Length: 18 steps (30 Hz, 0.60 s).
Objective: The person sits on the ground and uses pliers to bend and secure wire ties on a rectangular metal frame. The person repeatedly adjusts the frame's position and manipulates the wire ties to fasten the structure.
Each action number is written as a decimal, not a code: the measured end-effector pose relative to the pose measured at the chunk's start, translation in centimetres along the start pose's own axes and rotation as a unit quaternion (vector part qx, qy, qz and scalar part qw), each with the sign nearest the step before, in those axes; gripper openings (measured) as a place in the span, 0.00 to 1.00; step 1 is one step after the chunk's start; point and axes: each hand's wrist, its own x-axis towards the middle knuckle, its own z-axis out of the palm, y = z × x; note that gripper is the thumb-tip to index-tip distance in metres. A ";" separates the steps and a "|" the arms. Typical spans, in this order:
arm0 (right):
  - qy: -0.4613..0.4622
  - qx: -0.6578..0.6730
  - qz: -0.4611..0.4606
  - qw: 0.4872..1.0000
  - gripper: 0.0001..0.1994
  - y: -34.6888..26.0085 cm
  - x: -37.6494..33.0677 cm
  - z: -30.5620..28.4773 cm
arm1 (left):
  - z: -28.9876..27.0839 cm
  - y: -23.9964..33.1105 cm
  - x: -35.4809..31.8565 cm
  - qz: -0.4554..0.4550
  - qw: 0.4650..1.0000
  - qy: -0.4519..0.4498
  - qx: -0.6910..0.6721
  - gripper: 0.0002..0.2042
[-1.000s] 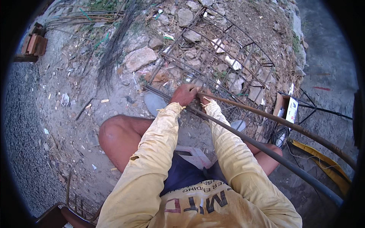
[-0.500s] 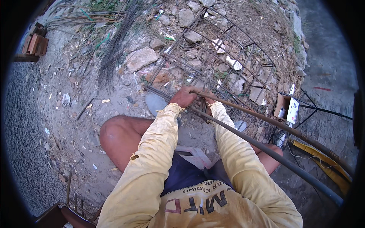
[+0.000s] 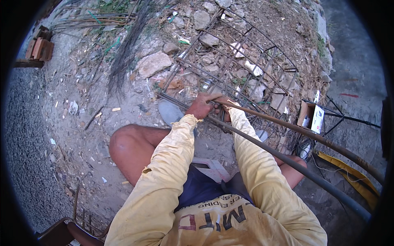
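Observation:
My left hand (image 3: 200, 105) is closed at the near edge of a rusty steel rebar cage (image 3: 230, 75), its fingers curled beside the end of a long rusty rod (image 3: 287, 125). What lies inside its grip is hidden. Close against it, my right hand (image 3: 225, 113) has bent fingers and is partly covered by that rod and by a long dark grey pipe (image 3: 283, 160). What it holds I cannot make out. Both rod and pipe run from my hands over my right forearm, off to the right.
Broken concrete chunks (image 3: 154, 64) and rubble lie under and around the cage. A bundle of thin dark wire (image 3: 125, 55) is at the upper left, near red bricks (image 3: 42, 48). On the right are an open cardboard box (image 3: 310, 116) and a yellow strip (image 3: 349, 176).
My right hand has shifted slightly beneath the rod. The rest of the scene moves a few pixels with the head; cage, rod and pipe otherwise look the same.

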 end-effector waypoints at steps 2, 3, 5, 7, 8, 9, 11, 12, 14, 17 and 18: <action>-0.001 -0.014 0.009 1.000 0.08 -0.1 0.1 0.1 | 1.1 -2.8 0.0 0.060 0.985 0.069 0.143 0.26; -0.023 0.016 -0.012 1.000 0.08 0.1 0.4 -0.1 | 1.6 -3.7 -0.1 0.038 0.986 0.105 0.120 0.26; -0.064 0.078 -0.057 0.993 0.09 0.9 0.8 -0.9 | 2.2 -3.8 -0.2 -0.005 0.982 0.173 0.073 0.25; -0.041 0.105 -0.066 0.992 0.10 1.3 1.2 -1.0 | 1.8 -4.1 -0.2 -0.132 0.980 0.150 -0.004 0.22; -0.029 0.117 -0.070 0.990 0.11 1.3 1.1 -0.8 | 1.6 -4.1 -0.1 -0.194 0.970 0.137 -0.043 0.21; -0.034 0.117 -0.069 0.990 0.13 1.4 1.1 -0.8 | 1.4 -4.1 0.0 -0.224 0.965 0.124 -0.064 0.19; -0.042 0.113 -0.069 0.990 0.15 1.6 1.6 -1.1 | 1.0 -3.7 0.3 -0.283 0.948 0.097 -0.106 0.15; -0.040 0.091 -0.082 0.992 0.16 1.7 1.9 -1.2 | 1.0 -4.1 0.5 -0.271 0.955 0.090 -0.081 0.16; -0.038 0.043 -0.106 0.993 0.19 1.5 2.2 -0.9 | 1.0 -5.2 0.5 -0.248 0.965 0.079 -0.031 0.16; -0.007 -0.035 -0.108 0.993 0.23 0.9 2.1 -0.7 | 0.9 -5.8 0.4 -0.246 0.966 0.060 -0.056 0.17; 0.009 -0.093 -0.153 0.984 0.22 1.4 2.9 -0.9 | 1.0 -5.8 0.4 -0.243 0.966 0.082 -0.029 0.18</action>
